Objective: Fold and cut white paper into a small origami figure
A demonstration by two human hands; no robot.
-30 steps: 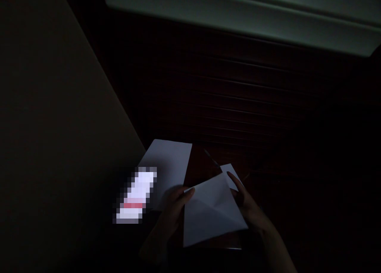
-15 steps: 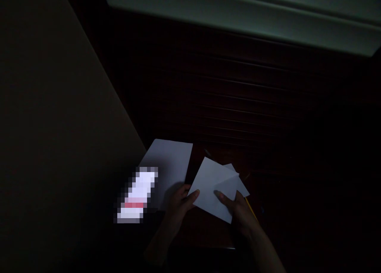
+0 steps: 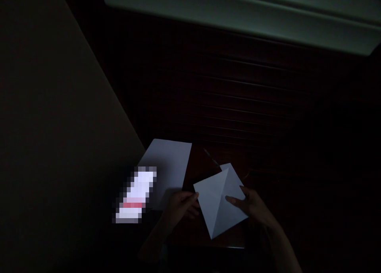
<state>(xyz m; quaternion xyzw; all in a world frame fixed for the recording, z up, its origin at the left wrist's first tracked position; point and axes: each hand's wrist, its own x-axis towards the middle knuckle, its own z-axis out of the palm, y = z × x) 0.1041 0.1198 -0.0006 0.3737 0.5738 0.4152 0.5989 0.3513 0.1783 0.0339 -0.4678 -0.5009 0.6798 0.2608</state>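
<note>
A white sheet of paper with a diagonal crease (image 3: 222, 201) is held between both hands above a dark wooden tabletop. My left hand (image 3: 181, 207) pinches its left corner with thumb and fingers. My right hand (image 3: 253, 205) grips its right edge, thumb on top of the sheet. The paper stands like a diamond, one corner pointing toward me. A small white paper piece (image 3: 229, 167) shows just behind its top corner.
A flat white sheet (image 3: 171, 165) lies on the table to the left. A bright blurred oblong thing (image 3: 135, 195) rests over its near left side. A thin pencil-like stick (image 3: 211, 157) lies behind the held paper. The room is very dark.
The paper was folded up half a second ago; it is now opened out again and turned, showing a diagonal crease. Both hands kept hold and shifted slightly.
</note>
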